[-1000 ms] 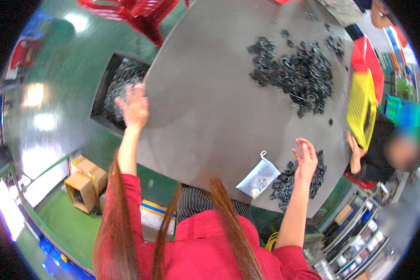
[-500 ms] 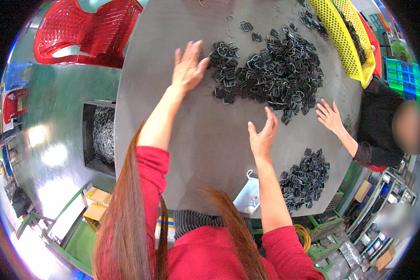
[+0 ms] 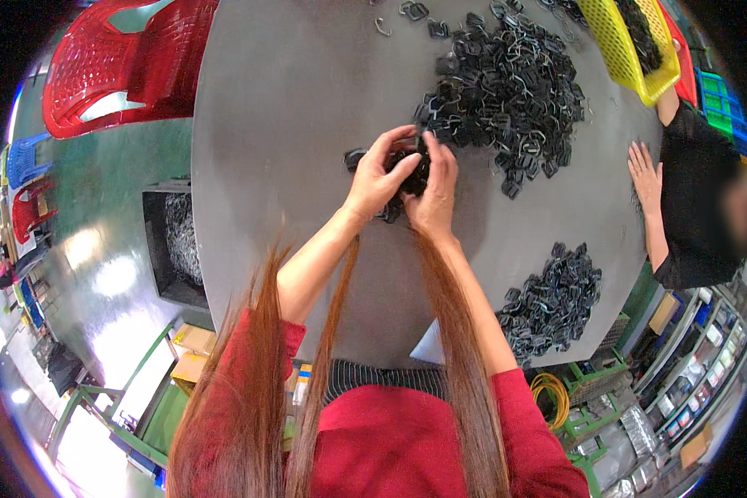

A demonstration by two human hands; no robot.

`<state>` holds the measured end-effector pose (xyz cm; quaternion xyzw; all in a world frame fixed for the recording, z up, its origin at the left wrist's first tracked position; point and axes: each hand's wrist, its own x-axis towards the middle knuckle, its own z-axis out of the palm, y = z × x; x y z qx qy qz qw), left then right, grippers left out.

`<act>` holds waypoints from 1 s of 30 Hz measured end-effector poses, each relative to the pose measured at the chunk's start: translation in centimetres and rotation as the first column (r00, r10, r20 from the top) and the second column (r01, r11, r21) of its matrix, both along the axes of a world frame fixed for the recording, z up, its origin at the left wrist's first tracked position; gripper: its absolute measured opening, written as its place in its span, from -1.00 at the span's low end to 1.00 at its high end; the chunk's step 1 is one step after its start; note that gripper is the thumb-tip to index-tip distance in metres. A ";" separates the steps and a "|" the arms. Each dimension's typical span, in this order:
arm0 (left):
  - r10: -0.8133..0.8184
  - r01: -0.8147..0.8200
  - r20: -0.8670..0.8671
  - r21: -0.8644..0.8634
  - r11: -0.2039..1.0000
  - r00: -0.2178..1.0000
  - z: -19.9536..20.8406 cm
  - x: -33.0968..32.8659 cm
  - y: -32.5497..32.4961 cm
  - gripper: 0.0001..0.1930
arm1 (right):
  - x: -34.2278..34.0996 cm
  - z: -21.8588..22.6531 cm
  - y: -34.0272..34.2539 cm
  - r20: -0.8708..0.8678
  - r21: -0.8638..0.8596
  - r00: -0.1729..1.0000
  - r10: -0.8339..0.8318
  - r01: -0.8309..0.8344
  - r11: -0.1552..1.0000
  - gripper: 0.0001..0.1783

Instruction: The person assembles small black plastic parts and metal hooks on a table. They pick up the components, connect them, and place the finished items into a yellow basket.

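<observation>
My left hand (image 3: 378,184) and my right hand (image 3: 433,192) are cupped together over the grey table (image 3: 266,149), fingers curled around a clump of small black buckles (image 3: 408,173). A few of these buckles show past my hands, at the left and below the wrists. Just beyond lies a large heap of black buckles with silvery wire loops (image 3: 510,91). My palms and the middle of the clump are partly hidden.
A smaller pile of black pieces (image 3: 552,307) lies near right. A co-worker's hand (image 3: 646,178) rests at the right table edge, beside a yellow perforated basket (image 3: 639,70). Left of the table are red chairs (image 3: 133,62) and a dark bin of metal pieces (image 3: 174,241).
My hands, apart before, have come together around a clump pulled from the heap's left side toward me. The co-worker's hand has drawn back to the right edge, and the view has shifted slightly.
</observation>
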<state>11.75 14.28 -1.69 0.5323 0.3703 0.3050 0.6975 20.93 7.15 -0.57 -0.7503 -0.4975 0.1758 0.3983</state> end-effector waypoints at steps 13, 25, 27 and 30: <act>0.398 0.177 -0.581 0.695 0.697 0.710 2.1 -8.6 -5.0 -0.55 | 4.1 8.3 -5.5 -0.670 -0.250 0.658 -0.344 0.237 0.939 -0.68; 0.334 0.177 -0.602 0.632 0.755 0.725 1.9 -10.2 -6.7 -0.78 | 5.8 4.7 -11.3 -0.224 -0.427 0.960 -0.168 0.058 0.902 -0.75; 0.183 0.364 -0.772 0.476 0.801 0.609 4.0 -9.7 -6.2 -0.75 | 5.4 4.7 -10.3 -0.014 -0.514 0.987 -0.162 0.132 0.848 -0.62; 0.340 0.339 -0.644 0.695 0.634 0.685 3.3 -6.8 -5.7 -0.74 | 3.4 3.4 -7.6 0.272 -0.465 0.948 -0.166 0.280 0.840 -0.37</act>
